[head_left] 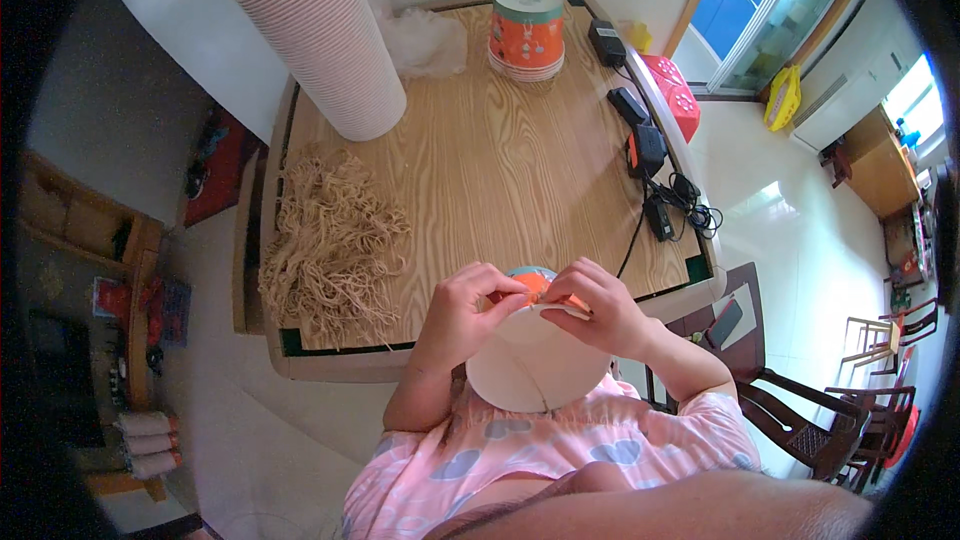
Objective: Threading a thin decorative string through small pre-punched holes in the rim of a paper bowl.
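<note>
A paper bucket [535, 365], white inside with orange and green outside, leans against my lap at the table's near edge, its mouth tilted toward me. My left hand [468, 308] is closed, thumb and fingers pinching at the bucket's far rim. Close beside it, my right hand [598, 308] pinches at the same stretch of rim. A thin string [530, 380] runs across the white inside down to the near rim. Whether the fingertips also grip its other end is too small to tell. To the left lies a loose heap of tan paper strings [335, 245].
A tall leaning stack of paper buckets [325, 45] rises at the back left beside a crumpled clear plastic bag [425, 42]. A short bucket stack [527, 40] stands upside down at the back. Black adapters [648, 150] and tangled cables [690, 202] line the right edge. A dark chair [810, 415] is at right.
</note>
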A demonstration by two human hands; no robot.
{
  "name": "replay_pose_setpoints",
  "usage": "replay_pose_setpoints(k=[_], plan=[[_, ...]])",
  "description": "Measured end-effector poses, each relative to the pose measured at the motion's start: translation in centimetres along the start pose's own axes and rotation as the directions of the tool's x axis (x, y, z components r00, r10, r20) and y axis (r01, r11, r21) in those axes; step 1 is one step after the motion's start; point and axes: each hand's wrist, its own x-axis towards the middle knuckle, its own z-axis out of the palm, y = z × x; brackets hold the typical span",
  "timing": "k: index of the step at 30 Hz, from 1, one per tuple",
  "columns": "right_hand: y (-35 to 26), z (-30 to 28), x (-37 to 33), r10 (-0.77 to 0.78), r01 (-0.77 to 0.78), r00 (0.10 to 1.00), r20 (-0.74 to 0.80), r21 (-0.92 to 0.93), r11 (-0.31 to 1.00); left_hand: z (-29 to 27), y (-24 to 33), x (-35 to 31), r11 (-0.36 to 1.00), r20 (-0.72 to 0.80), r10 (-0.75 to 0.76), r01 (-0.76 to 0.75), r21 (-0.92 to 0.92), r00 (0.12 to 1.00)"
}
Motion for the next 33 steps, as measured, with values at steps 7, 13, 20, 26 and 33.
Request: replay_pose_setpoints(k=[7, 13, 20, 26, 33], plan=[[-0.4, 0.1, 0.2, -0.132, 0.132, 0.991, 0.008, -0.116, 0.985, 0.3, -1.6, 0.3, 0.956, -0.046, -0.125, 0.108, -0.274, 0.991], [-0.6, 0.2, 0.2, -0.075, 0.076, 0.997, 0.013, -0.076, 0.994, 0.7, -1.1, 0.5, 0.973, -0.008, -0.131, 0.127, -0.192, 0.991], [-1.8, -1.0, 1.0, 0.152, -0.178, 0.977, 0.149, 0.181, 0.967, 0.8, -1.4, 0.2, 0.982, 0.017, -0.108, 0.109, -0.157, 0.994], [0.0, -1.2, 1.7, 0.234, -0.303, 0.941, 0.245, 0.302, 0.904, 1.1, -1.1, 0.2, 0.985, 0.004, -0.075, 0.074, -0.154, 0.997], [-1.2, -1.5, 1.6, 0.083, -0.104, 0.967, 0.241, 0.075, 0.992, 1.0, -1.0, 0.2, 0.988, 0.0, -0.082, 0.081, -0.134, 0.997]])
